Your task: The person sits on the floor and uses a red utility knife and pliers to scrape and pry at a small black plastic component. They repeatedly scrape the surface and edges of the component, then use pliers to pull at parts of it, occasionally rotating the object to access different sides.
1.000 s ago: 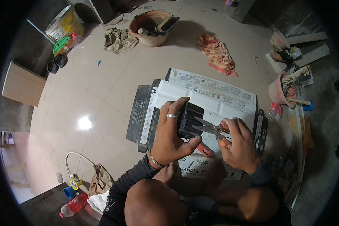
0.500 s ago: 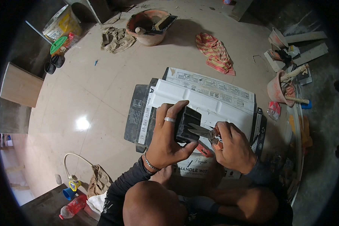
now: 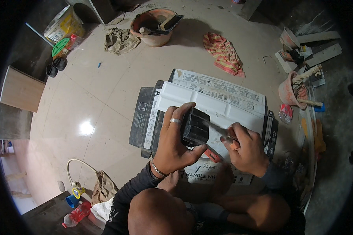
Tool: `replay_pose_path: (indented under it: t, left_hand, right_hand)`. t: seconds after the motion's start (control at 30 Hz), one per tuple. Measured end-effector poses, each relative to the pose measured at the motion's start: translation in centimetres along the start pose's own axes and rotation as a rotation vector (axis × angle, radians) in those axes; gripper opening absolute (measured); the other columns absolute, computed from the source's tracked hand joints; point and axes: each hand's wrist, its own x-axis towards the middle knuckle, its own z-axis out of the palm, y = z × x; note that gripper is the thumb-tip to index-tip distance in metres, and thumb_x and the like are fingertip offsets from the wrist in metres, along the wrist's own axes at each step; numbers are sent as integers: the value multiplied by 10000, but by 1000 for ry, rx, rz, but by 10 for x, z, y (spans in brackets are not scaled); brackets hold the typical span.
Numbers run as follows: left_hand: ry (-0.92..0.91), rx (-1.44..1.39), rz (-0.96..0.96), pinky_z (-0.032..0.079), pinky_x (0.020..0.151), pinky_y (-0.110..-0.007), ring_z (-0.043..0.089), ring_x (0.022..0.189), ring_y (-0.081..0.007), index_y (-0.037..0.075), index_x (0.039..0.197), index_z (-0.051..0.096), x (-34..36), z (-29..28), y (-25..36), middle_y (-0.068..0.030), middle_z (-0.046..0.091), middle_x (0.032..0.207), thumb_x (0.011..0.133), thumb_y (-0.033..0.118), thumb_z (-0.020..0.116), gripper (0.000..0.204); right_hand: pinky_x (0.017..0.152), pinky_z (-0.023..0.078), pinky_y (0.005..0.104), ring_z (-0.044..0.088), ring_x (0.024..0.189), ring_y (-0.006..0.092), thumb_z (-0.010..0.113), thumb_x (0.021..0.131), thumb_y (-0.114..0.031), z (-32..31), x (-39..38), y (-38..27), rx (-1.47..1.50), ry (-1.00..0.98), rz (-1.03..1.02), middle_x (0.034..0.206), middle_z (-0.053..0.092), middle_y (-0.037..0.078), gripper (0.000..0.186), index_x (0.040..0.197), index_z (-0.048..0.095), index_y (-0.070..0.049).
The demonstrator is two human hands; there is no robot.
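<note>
My left hand (image 3: 176,147), wearing a silver ring, grips a dark, ridged, block-like piece (image 3: 195,126) between fingers and thumb, above stacked flattened cartons with a white panel (image 3: 223,102). My right hand (image 3: 247,149) is closed round the orange handles of a metal cutting tool like snips or pliers (image 3: 225,135). Its blurred jaws point left at the right side of the dark piece; whether they touch it is unclear. On the cardboard below, partly behind my left thumb, lies a red tool (image 3: 212,156).
Mortar basin (image 3: 151,37), crumpled rag (image 3: 121,41) and striped cloth (image 3: 223,55) lie beyond. Right: pink bucket (image 3: 292,92), boards (image 3: 323,55). Left: yellow-labelled pail (image 3: 64,25), leaning panel (image 3: 21,88); lower left, red bottle (image 3: 76,215), blue cup (image 3: 71,200). My knees show at the bottom.
Both hands shifted slightly left, then my right hand moved back right with the tool, whose jaws now show as a motion blur. The dark piece stays in my left hand.
</note>
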Motion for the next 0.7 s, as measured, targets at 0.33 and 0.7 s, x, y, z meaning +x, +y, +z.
replay_pose_path:
  t: [0.33, 0.7]
  left_hand:
    - [-18, -22, -33, 510, 1000, -444, 597, 1099, -402, -1, 1487, 502, -1, 0, 0, -210, 536, 1195, 651, 116, 862, 918]
    - [23, -26, -55, 528, 982, -407, 632, 1071, -320, -13, 1437, 559, -10, 2, -9, -176, 571, 1153, 627, 157, 857, 879]
  right_hand:
    - [830, 567, 476, 686, 936, 420, 722, 842, -55, -5, -4, -1, -144, 5, -104, 1021, 659, 216, 325, 1134, 607, 31]
    - [778, 603, 469, 713, 890, 369, 791, 822, -103, 0, -15, -2, -325, -29, -72, 1005, 689, 175, 383, 1144, 601, -24]
